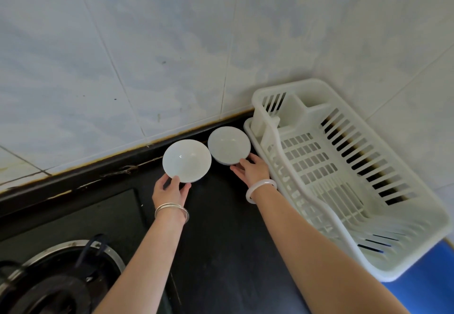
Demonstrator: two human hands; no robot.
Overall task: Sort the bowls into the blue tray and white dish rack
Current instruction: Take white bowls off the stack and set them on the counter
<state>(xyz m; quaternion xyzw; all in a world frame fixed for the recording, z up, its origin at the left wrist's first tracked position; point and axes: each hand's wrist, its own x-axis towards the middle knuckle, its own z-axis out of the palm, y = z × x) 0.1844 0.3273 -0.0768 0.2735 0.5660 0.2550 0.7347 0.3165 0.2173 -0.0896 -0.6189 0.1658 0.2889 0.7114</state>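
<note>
At the near edge of each bowl, a hand has hold. The left hand curls thumb and fingers round the left bowl. The right hand pinches the right bowl. Both bowls are down by the counter, side by side. The rack is just right of the right hand, with the tray under it. Such small edge grips could let a bowl tip and slip, or the bowls could knock together.

No legible text, label, brand, number or sign recorded. Surfaces inspected: left bowl, right bowl, white dish rack, blue tray, wall tiles and gas burner. All present plain, unmarked faces in this view.
</note>
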